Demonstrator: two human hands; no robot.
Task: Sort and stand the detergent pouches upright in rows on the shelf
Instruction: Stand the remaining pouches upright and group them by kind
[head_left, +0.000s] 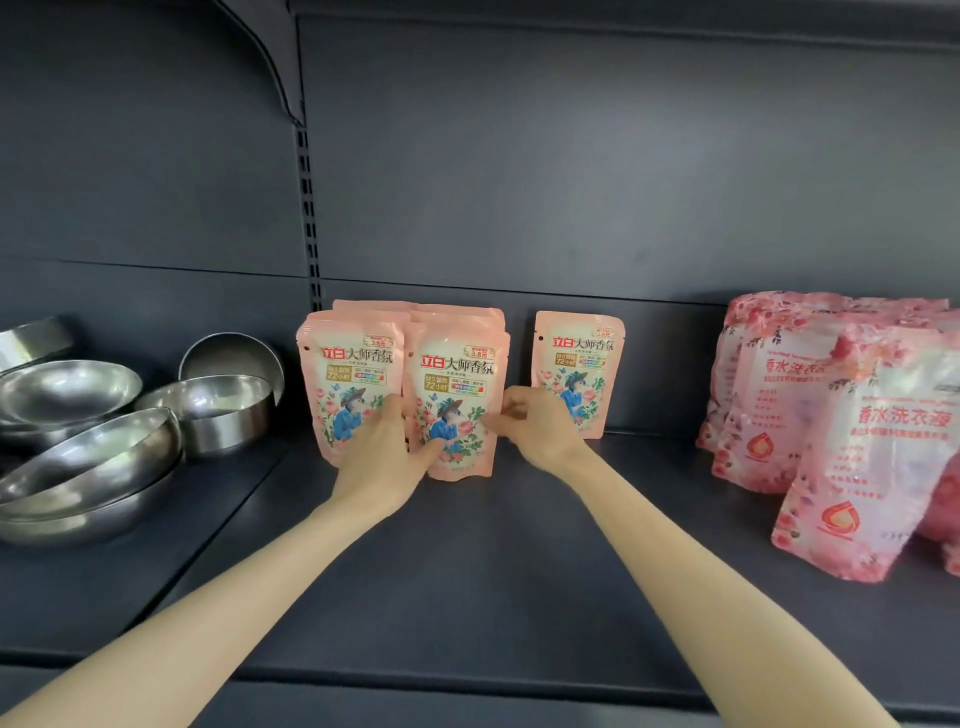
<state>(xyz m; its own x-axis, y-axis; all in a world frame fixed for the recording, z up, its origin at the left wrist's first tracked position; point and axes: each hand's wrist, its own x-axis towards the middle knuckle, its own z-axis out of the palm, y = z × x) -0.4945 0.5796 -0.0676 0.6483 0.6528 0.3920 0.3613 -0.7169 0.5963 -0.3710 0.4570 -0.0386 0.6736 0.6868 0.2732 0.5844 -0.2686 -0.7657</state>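
Your left hand (387, 447) rests with fingers spread and nearly straight on the front of the left pouch (348, 374), and its thumb touches the middle pouch (460, 384). Your right hand (532, 423) has its fingers curled and pinches the right edge of the middle pouch. Both pouches stand upright near the back of the shelf (467, 571), long axis vertical, print facing you, with more pouches behind. A third pouch (579, 358) stands alone to the right. Big pouches (831, 426) stand far right, bowls (104, 415) on the left.
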